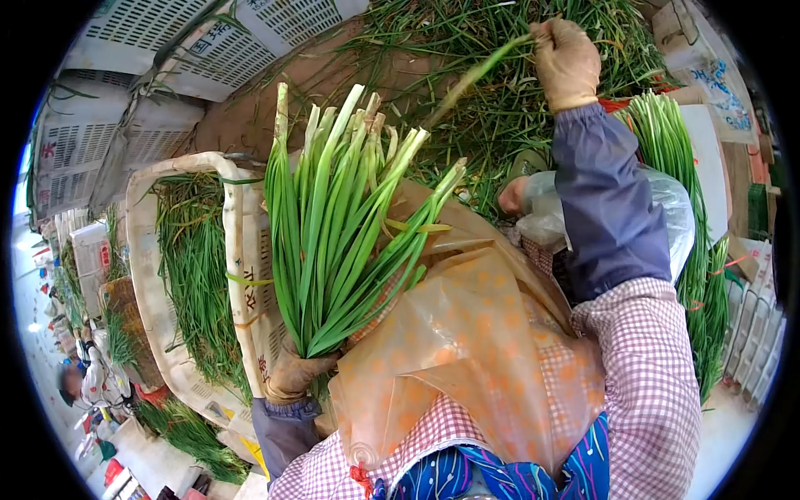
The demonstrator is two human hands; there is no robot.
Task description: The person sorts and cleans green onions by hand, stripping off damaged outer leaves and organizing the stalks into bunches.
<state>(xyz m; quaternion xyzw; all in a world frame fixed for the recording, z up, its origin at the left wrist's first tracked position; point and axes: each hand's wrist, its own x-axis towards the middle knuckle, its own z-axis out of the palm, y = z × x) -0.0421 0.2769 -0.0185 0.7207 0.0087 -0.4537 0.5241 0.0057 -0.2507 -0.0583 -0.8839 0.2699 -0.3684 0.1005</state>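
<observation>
My left hand (296, 371), gloved, is closed around the leafy lower end of a bunch of garlic chives (342, 217). The bunch fans upward over my lap, its pale cut stem ends pointing away from me. My gloved right hand (568, 62) is raised at the upper right and pinches the end of a single yellowish-green chive stalk (479, 77), apart from the bunch. That stalk slants down and left over the floor. A translucent orange-spotted plastic apron (467, 333) covers my lap.
A white plastic crate (237, 275) with more chives (196, 275) stands at my left. Loose green leaves (492, 33) litter the brown floor ahead. Tied chive bundles (679, 158) lie at my right. Stacked white crates (142, 33) stand upper left. A person (96, 371) is in the left background.
</observation>
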